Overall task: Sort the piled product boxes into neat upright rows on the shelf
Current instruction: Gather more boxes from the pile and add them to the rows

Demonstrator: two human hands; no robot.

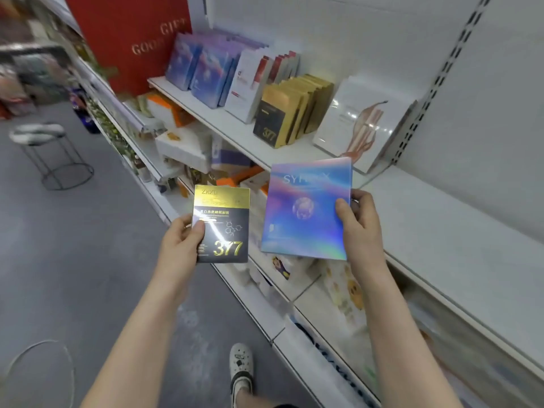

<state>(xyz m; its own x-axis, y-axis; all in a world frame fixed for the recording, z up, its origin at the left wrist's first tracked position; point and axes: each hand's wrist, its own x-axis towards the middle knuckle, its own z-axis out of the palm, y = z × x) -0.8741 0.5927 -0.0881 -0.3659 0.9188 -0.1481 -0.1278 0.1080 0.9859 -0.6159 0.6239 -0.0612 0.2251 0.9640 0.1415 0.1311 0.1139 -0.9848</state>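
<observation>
My left hand [179, 245] grips a black-and-gold box marked 377 [223, 228] by its left edge, held upright in front of the shelving. My right hand [357, 225] holds a shiny blue-purple holographic box [303, 210] by its right edge, thumb on the front. On the white shelf [235, 134] stand upright rows: blue-purple boxes [203, 69], white-and-red boxes [256, 83], black-and-gold 377 boxes [285, 113], and a white box with a brown figure [362, 125] leaning at the right end.
A red gift bag [132, 39] stands at the shelf's left end. To the right lies a bare white shelf section [459, 237]. Lower shelves hold assorted orange and white boxes [182, 142]. A round stool [50, 151] stands on the grey aisle floor. My shoe [241, 369] is below.
</observation>
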